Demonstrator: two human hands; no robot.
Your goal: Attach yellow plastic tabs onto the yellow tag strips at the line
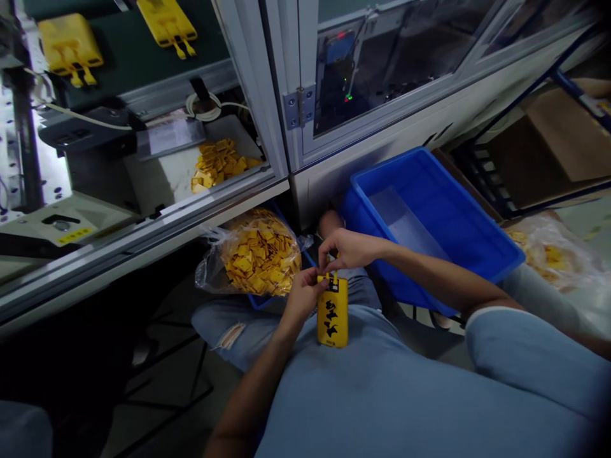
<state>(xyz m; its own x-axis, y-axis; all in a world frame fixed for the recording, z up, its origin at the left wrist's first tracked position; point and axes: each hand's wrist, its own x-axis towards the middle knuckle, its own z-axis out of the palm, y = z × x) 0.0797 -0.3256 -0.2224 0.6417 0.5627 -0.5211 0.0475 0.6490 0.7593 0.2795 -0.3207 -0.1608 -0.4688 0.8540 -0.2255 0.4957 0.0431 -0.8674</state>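
A yellow power bank (333, 318) with black lettering hangs upright in front of my shirt, its cable end at the top. My left hand (304, 294) grips that upper left corner, thumb across a dark printed patch. Just above it, my right hand (351, 248) is closed in a pinch at the short yellow cables; what sits between its fingertips is too small to make out. To the left, a clear plastic bag (207, 270) full of small flat yellow pieces (262, 251) rests in a blue bin, close to my left hand.
A blue crate (449, 216) with a pale sheet inside stands at the right. Two more yellow power banks (71, 44) lie on the green conveyor (124, 57). Loose yellow pieces (219, 162) are heaped behind the metal frame (238, 184). Another bag (554, 251) lies far right.
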